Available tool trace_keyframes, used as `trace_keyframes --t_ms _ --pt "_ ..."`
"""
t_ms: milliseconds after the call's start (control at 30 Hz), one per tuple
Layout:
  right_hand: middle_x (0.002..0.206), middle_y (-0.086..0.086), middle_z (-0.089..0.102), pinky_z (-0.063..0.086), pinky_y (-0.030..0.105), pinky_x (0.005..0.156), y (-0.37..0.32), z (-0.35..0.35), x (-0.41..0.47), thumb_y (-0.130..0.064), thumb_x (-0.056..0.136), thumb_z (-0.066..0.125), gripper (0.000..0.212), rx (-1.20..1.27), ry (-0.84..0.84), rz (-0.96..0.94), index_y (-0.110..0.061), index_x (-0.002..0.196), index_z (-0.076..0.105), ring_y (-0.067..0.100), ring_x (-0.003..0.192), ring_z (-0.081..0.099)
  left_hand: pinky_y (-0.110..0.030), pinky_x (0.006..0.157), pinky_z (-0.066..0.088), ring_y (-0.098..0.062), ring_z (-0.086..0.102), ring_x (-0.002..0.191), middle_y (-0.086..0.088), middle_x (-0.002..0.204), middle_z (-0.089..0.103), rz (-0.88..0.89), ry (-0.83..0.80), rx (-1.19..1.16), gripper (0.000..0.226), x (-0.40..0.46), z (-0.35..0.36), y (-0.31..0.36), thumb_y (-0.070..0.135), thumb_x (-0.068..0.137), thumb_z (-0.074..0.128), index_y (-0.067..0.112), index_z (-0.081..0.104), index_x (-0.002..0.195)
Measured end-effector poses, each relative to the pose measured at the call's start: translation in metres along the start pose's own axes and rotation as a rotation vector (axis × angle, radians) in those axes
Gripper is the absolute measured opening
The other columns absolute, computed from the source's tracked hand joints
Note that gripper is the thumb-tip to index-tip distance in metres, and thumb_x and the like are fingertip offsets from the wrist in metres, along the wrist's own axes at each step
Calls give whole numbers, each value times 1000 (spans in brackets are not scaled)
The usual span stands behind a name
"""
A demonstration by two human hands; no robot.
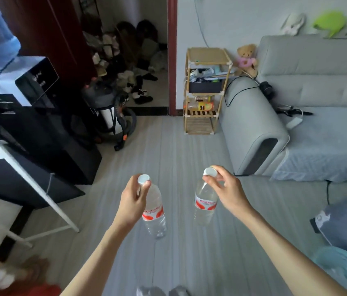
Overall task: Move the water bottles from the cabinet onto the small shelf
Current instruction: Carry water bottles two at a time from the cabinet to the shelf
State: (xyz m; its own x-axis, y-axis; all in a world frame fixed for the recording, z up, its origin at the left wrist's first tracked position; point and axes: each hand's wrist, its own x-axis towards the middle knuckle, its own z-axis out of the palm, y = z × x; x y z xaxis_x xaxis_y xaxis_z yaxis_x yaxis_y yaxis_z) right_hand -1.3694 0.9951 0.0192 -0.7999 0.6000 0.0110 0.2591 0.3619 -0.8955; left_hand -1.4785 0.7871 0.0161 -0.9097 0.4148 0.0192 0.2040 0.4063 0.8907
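Observation:
My left hand [133,201] grips a clear water bottle [154,216] with a red and white label by its white cap, and the bottle hangs above the floor. My right hand [225,188] holds a second, matching water bottle [204,208] by its cap in the same way. Both bottles hang upright in front of me. The small wooden shelf [207,57] stands ahead against the wall, beside the sofa arm. Its top board is bare, and its middle levels hold boxes and packets. The cabinet is not clearly in view.
A grey sofa [253,129] fills the right side. On the left are a black water dispenser [38,124], a white rack [40,189] and a vacuum cleaner [113,116]. A doorway with shoes [138,90] lies beyond. A teal stool [343,272] sits at the lower right.

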Motion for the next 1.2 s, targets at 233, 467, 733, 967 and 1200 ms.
trace_keyframes --t_ms 233,467,733,967,1200 --pt "95 6 66 47 37 87 28 -8 145 -35 79 66 27 1 10 55 -18 100 60 21 93 60 -21 67 40 -12 53 84 1 90 56 -18 -21 -48 17 145 49 5 29 94 41 16 50 100" --pt "95 4 66 47 33 84 26 -23 329 -34 81 63 27 -49 3 35 -16 102 60 20 92 59 -20 66 40 -12 52 80 2 86 55 31 -25 -71 14 334 101 24 27 94 43 16 50 98" --pt "95 3 66 45 25 80 34 -65 497 -28 82 64 24 18 112 78 -16 102 60 18 93 60 -20 66 41 -7 52 80 5 87 54 78 -109 -64 19 509 166 77 35 93 42 17 48 98" --pt "95 6 66 46 24 77 74 -100 644 -30 81 64 26 -36 60 90 -15 102 60 20 90 59 -16 62 40 -7 53 78 5 85 55 28 -111 -30 12 631 246 90 26 93 42 17 48 100" --pt "91 -6 63 41 8 71 80 -155 805 -31 82 63 30 -69 -2 -5 -16 108 59 1 82 56 -24 65 42 -17 54 80 0 83 56 12 -44 -4 9 762 313 132 27 93 43 19 48 96"
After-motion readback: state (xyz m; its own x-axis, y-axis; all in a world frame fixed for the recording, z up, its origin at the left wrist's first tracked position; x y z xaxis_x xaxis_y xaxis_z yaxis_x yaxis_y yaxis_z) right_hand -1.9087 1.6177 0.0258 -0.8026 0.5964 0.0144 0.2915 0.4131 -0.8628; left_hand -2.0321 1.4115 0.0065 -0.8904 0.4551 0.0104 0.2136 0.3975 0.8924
